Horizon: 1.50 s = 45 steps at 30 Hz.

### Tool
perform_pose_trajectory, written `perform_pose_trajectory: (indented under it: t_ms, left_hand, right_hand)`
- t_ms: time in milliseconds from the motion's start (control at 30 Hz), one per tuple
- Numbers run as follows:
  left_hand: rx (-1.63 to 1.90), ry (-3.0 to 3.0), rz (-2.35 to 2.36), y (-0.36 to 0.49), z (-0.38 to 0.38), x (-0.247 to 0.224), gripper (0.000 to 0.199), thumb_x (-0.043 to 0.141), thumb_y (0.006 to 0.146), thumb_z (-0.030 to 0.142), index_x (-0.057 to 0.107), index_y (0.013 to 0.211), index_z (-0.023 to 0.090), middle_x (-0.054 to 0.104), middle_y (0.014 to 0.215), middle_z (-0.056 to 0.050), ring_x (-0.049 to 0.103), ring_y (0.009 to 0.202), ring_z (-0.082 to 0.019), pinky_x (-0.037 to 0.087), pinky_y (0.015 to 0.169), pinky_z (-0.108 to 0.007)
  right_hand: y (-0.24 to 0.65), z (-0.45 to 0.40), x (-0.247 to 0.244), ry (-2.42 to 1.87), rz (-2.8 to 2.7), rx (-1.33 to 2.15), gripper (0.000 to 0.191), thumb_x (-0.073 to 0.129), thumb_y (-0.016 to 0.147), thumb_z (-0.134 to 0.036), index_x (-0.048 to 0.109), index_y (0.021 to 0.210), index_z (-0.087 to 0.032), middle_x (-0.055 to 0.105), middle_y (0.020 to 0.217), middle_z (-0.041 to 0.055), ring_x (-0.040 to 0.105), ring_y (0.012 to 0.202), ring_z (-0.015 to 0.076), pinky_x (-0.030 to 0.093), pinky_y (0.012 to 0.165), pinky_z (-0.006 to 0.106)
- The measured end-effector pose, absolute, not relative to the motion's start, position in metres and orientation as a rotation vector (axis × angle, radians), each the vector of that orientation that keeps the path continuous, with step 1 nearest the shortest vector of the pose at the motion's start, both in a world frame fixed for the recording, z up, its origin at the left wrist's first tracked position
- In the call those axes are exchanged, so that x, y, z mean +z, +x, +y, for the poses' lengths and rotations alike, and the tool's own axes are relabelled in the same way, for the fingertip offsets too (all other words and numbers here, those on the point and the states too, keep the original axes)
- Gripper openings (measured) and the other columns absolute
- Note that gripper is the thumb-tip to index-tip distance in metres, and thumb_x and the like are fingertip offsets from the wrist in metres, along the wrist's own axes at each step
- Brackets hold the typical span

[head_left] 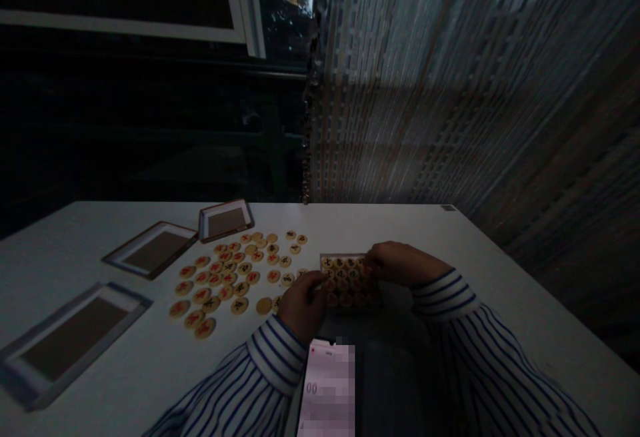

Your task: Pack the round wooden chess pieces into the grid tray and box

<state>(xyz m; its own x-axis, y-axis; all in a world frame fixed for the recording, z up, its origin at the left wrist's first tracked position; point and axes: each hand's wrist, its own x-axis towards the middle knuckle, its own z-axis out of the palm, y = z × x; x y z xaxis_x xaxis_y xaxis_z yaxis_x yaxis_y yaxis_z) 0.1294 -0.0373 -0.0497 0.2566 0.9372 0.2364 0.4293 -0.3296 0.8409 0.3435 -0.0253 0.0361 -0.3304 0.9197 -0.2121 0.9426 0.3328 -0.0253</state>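
A small box filled with rows of round wooden pieces lies on the white table, between my two hands. My left hand is at the box's left side, its fingers curled together by the edge; whatever they hold is too small to make out. At the upper right corner of the box, my right hand has its fingertips pinched over the pieces, and what is between them is hidden. Many loose round pieces with red or black characters are spread to the left of the box.
Three shallow empty trays or lids lie at the left: a near one, a middle one and a far one. A lit phone is at the near edge. A bead curtain hangs behind the white table.
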Motion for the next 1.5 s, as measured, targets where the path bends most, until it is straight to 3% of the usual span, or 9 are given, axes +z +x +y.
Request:
perform_pose_trajectory:
  t_ms: [533, 1167, 1500]
  left_hand:
    - [1.026, 1.879, 1.228, 0.130, -0.038, -0.050, 0.021, 0.049, 0.072, 0.017, 0.059, 0.091, 0.016, 0.062, 0.097, -0.008, 0.057, 0.092, -0.018, 0.045, 0.082, -0.035]
    - [1.157, 2.171, 1.255, 0.132, -0.044, -0.042, 0.017, 0.048, 0.074, 0.017, 0.060, 0.087, 0.016, 0.060, 0.098, -0.009, 0.056, 0.094, -0.019, 0.047, 0.081, -0.035]
    - [1.251, 2.219, 1.116, 0.133, -0.049, -0.037, 0.016, 0.049, 0.075, 0.018, 0.058, 0.088, 0.018, 0.061, 0.098, -0.008, 0.055, 0.093, -0.017, 0.047, 0.082, -0.032]
  right_hand:
    - [0.342, -0.028, 0.041, 1.705, 2.475, -0.217, 0.030, 0.048, 0.071, -0.026, 0.060, 0.099, -0.024, 0.062, 0.095, 0.0053, 0.055, 0.085, 0.0190, 0.038, 0.067, 0.026]
    - [0.330, -0.035, 0.057, 1.762, 2.502, -0.072, 0.024, 0.039, 0.079, -0.027, 0.061, 0.086, -0.021, 0.064, 0.082, 0.0047, 0.057, 0.073, 0.0156, 0.035, 0.060, 0.023]
    - [0.318, -0.034, 0.057, 1.748, 2.573, 0.034, 0.028, 0.034, 0.083, -0.030, 0.059, 0.088, -0.018, 0.063, 0.082, 0.0059, 0.055, 0.076, 0.0166, 0.035, 0.063, 0.025]
